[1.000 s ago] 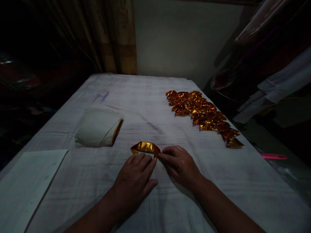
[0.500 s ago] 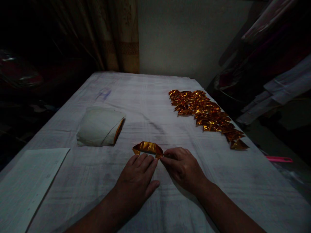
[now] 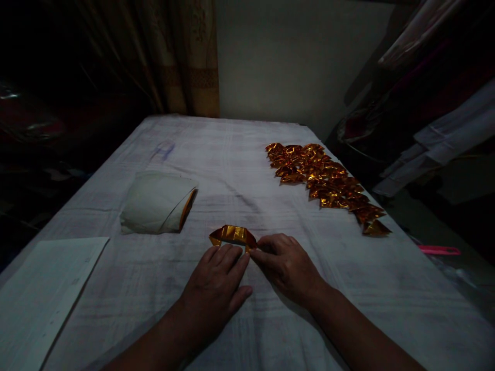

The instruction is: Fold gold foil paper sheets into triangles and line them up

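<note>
Hands flat on gold foil piece (image 3: 232, 235), paper roll (image 3: 157, 203) left, folded foil pile (image 3: 327, 183) right

Dim and underexposed: weak light from above reaches only the pale surface (image 3: 240, 170), while corners fall to black. Gold foil pieces (image 3: 327, 185) catch small glints. Edges bow with wide-angle distortion.

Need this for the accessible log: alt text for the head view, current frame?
Two bare hands, the left hand and the right hand, press a folded gold foil piece against a white-clothed table. A row of finished gold pieces lies to the right; a curled paper stack lies to the left.
</note>
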A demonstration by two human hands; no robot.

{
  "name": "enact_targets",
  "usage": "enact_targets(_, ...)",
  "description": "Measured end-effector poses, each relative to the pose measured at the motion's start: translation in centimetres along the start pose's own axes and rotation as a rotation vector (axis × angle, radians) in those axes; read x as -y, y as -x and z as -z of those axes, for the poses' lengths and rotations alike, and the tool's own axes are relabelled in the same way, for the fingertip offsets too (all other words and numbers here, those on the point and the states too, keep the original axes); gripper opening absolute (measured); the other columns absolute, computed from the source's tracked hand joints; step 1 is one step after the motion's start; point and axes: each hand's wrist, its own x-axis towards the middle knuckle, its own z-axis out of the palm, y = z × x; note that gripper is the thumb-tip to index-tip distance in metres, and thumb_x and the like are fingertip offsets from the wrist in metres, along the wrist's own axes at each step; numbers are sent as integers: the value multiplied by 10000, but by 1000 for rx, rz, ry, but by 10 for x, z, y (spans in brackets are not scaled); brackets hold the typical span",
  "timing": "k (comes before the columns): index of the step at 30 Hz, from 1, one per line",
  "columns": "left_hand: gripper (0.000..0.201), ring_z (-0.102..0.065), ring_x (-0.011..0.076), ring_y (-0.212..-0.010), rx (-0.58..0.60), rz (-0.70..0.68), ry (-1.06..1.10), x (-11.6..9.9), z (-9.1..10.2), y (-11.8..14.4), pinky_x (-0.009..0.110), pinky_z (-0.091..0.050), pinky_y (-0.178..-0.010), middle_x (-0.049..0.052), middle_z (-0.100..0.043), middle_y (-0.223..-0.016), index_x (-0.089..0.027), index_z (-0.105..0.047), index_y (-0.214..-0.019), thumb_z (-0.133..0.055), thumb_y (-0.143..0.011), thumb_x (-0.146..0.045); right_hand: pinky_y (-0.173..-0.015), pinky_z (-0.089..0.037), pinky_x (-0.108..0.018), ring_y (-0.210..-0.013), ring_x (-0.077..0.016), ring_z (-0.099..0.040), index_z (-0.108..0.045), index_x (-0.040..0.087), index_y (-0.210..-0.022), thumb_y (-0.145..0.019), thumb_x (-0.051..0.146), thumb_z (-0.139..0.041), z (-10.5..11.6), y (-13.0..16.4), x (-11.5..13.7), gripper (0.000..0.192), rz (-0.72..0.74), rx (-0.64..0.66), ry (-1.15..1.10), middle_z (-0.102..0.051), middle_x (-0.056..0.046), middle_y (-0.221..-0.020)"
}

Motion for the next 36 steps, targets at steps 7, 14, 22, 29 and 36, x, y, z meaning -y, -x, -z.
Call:
enact_targets(7,384,-603,290,-1179,-9,6,22,0,0,1,512,-492,-1026,120,-643,-1272,-190,-536,-1343,-570,-976,-295,-713,-394,-334,-862,-205,-575,-734,304,-1137,-935,172,-612,5,-1,-4,270,-27,10,67,-689,-62,-992)
enact_targets(14,368,-608,291,-1183,-27,-31,33,2,2,0,500,-519,-1032,125,-641,-1282,-154,-531,-1307,-586,-950,-222,-728,-394,-340,-878,-203,-570,-712,295,-1146,-975,210,-575,1,-3,3,236,13,-12,56,-689,-52,-1001)
enact_targets(22,319,-624,295,-1148,-70,-40,64,3,2,1,513,-540,-996,130,-654,-1236,-153,-566,-1255,-590,-940,-188,-760,-438,-363,-921,-221,-584,-727,287,-1119,-941,201,-583,2,-3,1,245,-7,-35,8,-681,-69,-1019)
enact_targets(29,191,-620,230,-1112,-94,5,199,11,9,2,410,-555,-958,92,-641,-1184,-202,-616,-1116,-493,-980,-149,-865,-492,-380,-1048,-229,-644,-677,209,-1099,-968,136,-539,-1,-9,5,204,81,-41,-94,-743,-74,-1167)
enact_targets(36,286,-546,285,-1297,-301,147,14,62,22,12,498,-475,-1082,137,-581,-1389,-193,-572,-1248,-480,-984,-256,-830,-490,-377,-997,-236,-668,-653,209,-1126,-982,159,-519,-2,-9,3,203,78,-20,-78,-760,-67,-1148)
